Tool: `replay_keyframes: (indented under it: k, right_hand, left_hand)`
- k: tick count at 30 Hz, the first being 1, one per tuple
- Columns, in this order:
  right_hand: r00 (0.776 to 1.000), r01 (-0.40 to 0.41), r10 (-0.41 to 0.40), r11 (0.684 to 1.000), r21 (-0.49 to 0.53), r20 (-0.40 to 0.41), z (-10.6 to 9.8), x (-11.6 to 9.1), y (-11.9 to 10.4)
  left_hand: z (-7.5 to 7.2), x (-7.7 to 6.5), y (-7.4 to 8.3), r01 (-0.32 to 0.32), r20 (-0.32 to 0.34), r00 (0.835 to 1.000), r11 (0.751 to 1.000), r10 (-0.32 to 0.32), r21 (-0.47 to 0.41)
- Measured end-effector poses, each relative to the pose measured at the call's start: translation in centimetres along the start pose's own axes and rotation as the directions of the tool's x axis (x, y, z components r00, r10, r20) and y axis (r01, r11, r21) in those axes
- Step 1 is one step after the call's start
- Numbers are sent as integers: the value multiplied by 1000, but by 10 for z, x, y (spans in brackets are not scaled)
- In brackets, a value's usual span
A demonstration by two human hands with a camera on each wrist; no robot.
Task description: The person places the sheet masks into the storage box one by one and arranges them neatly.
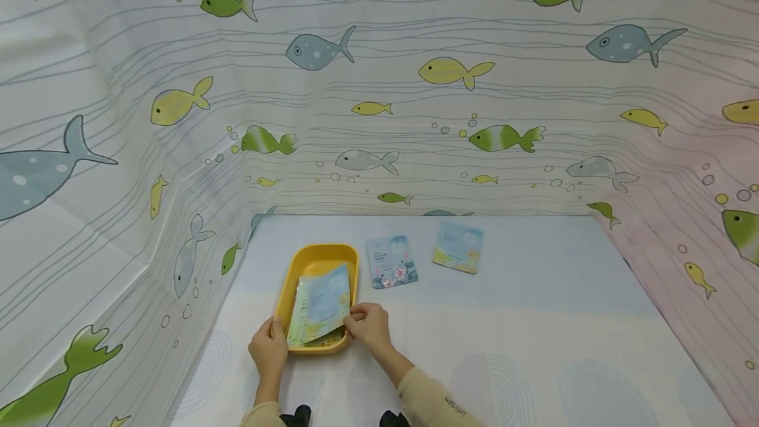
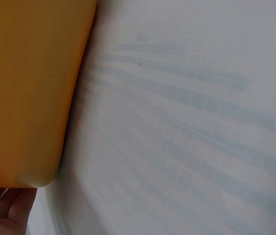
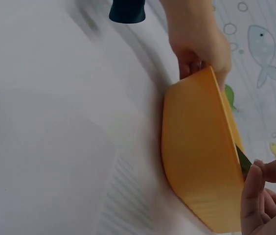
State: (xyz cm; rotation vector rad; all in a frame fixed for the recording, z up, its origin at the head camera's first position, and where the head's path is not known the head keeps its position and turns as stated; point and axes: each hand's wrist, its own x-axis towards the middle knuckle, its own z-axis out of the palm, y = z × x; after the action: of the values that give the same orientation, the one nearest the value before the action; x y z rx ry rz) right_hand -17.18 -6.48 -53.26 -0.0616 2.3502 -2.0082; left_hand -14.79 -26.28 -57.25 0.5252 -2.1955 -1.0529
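A yellow plastic tray [image 1: 320, 252] stands on the table with several flat printed sachets inside. My left hand [image 1: 269, 348] grips its near left corner, thumb at the rim and fingers round the outside wall; in the left wrist view those fingers [image 2: 18, 208] show below the tray [image 2: 25, 98]. At the tray's right side, my right hand [image 1: 369, 327] pinches the lower right corner of a pale blue sachet [image 1: 329, 298]. A greenish sachet [image 1: 298, 321] lies partly under it. In the right wrist view, thumb and fingertips [image 3: 258, 171] meet at a dark sachet corner [image 3: 243, 159] above the rim.
Two more sachets lie on the table beyond the tray's right side: a blue-grey flowered one [image 1: 391, 261] and a light blue one with a yellow edge [image 1: 458, 247]. Fish-printed sheeting [image 1: 367, 137] walls the table at the back and both sides.
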Motion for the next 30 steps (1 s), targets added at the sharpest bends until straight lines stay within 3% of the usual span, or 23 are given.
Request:
replay_keyframes:
  k: [3, 9, 13, 21, 30]
  right_hand:
    - [995, 101, -101, 982, -159, 13, 3, -2, 1]
    - [970, 234, -241, 900, -368, 28, 11, -5, 2]
    - [972, 227, -230, 873, -432, 47, 16, -8, 3]
    - [964, 252, -263, 858, -447, 39, 19, -11, 0]
    - [968, 246, -232, 776, -581, 99, 21, -13, -6]
  left_hand:
    - [0, 0, 0, 0, -2, 1000, 1000, 0, 0]
    - [-1, 1, 0, -21, -21, 1000, 1000, 21, -3]
    - [-1, 1, -1, -12, -16, 1000, 1000, 11, -5]
    - [0, 2, 0, -10, -7, 1000, 1000, 10, -14]
    - [0, 1, -1, 18, -1, 1000, 1000, -18, -2]
